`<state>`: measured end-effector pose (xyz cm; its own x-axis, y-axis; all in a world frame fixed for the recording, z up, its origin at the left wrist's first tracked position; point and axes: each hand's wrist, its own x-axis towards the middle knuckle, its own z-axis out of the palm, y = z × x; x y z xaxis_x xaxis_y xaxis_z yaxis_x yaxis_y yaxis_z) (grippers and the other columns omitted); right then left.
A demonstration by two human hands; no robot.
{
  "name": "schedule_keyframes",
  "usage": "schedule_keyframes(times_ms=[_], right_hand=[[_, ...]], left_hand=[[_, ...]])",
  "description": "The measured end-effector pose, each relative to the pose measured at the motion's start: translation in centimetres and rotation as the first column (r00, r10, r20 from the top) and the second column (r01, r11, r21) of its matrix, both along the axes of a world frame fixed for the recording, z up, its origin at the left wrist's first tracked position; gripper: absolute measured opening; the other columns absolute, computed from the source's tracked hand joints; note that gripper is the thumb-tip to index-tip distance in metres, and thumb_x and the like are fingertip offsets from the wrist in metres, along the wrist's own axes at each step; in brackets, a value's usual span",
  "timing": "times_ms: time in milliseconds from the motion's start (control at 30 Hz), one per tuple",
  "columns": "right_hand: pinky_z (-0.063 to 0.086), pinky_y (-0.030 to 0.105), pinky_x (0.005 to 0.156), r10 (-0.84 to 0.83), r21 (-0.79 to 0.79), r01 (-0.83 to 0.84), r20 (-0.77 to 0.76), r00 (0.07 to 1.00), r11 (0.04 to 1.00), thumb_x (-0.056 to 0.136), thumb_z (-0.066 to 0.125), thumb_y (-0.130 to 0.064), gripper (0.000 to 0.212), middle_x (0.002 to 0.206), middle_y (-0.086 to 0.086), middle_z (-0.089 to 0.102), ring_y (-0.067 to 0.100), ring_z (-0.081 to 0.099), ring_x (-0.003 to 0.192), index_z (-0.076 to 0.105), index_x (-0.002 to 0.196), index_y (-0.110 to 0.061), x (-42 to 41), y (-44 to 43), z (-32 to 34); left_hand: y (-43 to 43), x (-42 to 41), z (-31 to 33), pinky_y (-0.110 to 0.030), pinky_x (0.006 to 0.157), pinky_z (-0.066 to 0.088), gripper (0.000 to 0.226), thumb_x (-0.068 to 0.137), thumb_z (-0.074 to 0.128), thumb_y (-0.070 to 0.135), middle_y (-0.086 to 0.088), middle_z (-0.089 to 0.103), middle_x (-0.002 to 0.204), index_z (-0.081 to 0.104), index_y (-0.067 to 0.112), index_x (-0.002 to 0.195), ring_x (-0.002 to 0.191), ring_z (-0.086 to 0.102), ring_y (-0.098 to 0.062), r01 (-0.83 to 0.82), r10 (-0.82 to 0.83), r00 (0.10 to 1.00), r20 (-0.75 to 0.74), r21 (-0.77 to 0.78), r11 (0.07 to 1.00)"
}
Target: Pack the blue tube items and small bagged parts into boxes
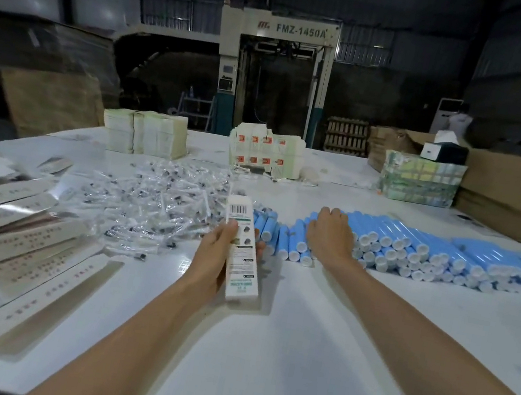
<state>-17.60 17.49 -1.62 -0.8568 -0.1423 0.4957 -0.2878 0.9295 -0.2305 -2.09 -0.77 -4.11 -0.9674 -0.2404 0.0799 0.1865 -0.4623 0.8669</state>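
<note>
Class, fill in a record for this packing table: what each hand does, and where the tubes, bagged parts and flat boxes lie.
Left hand: grips a box
Right hand: on the tubes, grip unclear
Tubes: stacked, right side of table
Bagged parts: heaped left of tubes
Flat boxes: piled at far left

Readable markings: one model number only
The pale machine [278, 27] carried "FMZ-1450A" on its header panel, beside a red logo; the narrow white box [243, 257] showed a barcode [238, 209] near its far end, its smaller print too blurred to read, like the red marks on the flat cartons [32, 261]
</note>
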Motion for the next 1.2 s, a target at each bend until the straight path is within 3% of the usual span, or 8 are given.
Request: schedule_keyframes(times_ms=[267,567,733,833,900,967,1067,1200], right_hand=[[0.043,0.035,0.097,-0.121,0.472,0.117,-0.021,0.992,0.874,0.101,0.052,-0.014,0.025,0.132,0.013,0.05,0.029,0.047,0.123,0.065,0.122,-0.016,-2.5,-1.2,-0.6],[0.045,0.029,0.084,-0.159,0.556,0.17,-0.068,0.985,0.814,0.086,0.072,-0.004,0.027,0.113,0.011,0.061,0.024,0.058,0.102,0.063,0.111,-0.011,-1.3,-2.2,-0.1],[0.045,0.033,0.079,-0.112,0.236,0.133,-0.097,0.989,0.963,0.089,0.072,-0.004,0.057,0.116,0.021,0.066,0.032,0.063,0.106,0.038,0.135,0.005,-1.5,-1.2,0.2],[0.04,0.038,0.068,0.0,-0.276,0.049,0.175,0.985,0.96,0.103,0.052,-0.007,0.051,0.113,0.019,0.061,0.031,0.059,0.093,0.027,0.147,0.002,-0.8,0.2,1.8],[0.043,0.036,0.069,0.285,-0.714,0.04,0.33,0.9,0.699,0.108,0.042,-0.008,0.042,0.118,0.021,0.061,0.022,0.057,0.081,0.034,0.149,0.0,0.3,0.9,3.0],[0.049,0.037,0.079,0.489,-0.921,0.026,0.23,0.841,0.388,0.111,0.04,-0.006,0.039,0.113,0.019,0.064,0.017,0.059,0.079,0.044,0.149,0.001,2.2,1.0,3.9],[0.051,0.033,0.083,0.656,-0.999,-0.026,-0.002,0.755,0.027,0.112,0.039,-0.004,0.037,0.102,0.012,0.06,0.018,0.058,0.084,0.049,0.146,0.007,5.1,1.0,5.5],[0.05,0.034,0.093,0.784,-0.944,-0.005,-0.277,0.556,-0.33,0.113,0.036,-0.007,0.032,0.123,0.019,0.06,0.022,0.061,0.096,0.05,0.139,0.006,7.8,0.7,8.0]], left_hand=[[-0.4,-0.6,-0.5,-0.04,0.071,0.066,0.031,0.112,0.057,0.024,-0.025,0.078,0.117,0.065,0.002,0.132,0.095,0.08,-0.036,0.039,-0.041,0.999,-0.031,-0.056,0.998],[-0.9,-1.2,-1.1,-0.061,0.108,0.052,0.031,0.109,0.062,0.027,-0.019,0.078,0.123,0.069,0.012,0.135,0.124,0.069,-0.045,0.01,-0.004,1.0,0.028,-0.209,0.978],[-0.8,-0.8,-0.9,-0.063,0.111,0.052,0.036,0.107,0.064,0.028,-0.019,0.077,0.125,0.067,0.01,0.138,0.12,0.072,-0.043,0.062,-0.058,0.998,0.026,-0.218,0.974],[-0.6,-0.6,-0.7,-0.066,0.11,0.051,0.04,0.103,0.069,0.031,-0.022,0.076,0.126,0.067,0.01,0.137,0.119,0.072,-0.046,0.079,-0.077,0.997,0.021,-0.232,0.97],[-0.6,-0.5,-0.5,-0.066,0.111,0.051,0.044,0.099,0.073,0.031,-0.023,0.075,0.128,0.067,0.009,0.137,0.122,0.07,-0.048,0.099,-0.098,0.995,0.015,-0.225,0.969],[-0.5,-0.3,-0.3,-0.062,0.107,0.055,0.048,0.095,0.076,0.033,-0.022,0.075,0.128,0.067,0.01,0.137,0.121,0.071,-0.048,0.139,-0.139,0.99,0.012,-0.219,0.966],[-0.4,0.0,-0.1,-0.054,0.096,0.063,0.05,0.092,0.078,0.033,-0.022,0.076,0.127,0.069,0.012,0.137,0.117,0.072,-0.048,0.182,-0.186,0.983,0.011,-0.25,0.951],[-0.4,0.3,-0.1,-0.063,0.106,0.056,0.052,0.093,0.08,0.032,-0.024,0.074,0.129,0.068,0.011,0.139,0.119,0.071,-0.049,0.211,-0.217,0.976,0.01,-0.275,0.938]])
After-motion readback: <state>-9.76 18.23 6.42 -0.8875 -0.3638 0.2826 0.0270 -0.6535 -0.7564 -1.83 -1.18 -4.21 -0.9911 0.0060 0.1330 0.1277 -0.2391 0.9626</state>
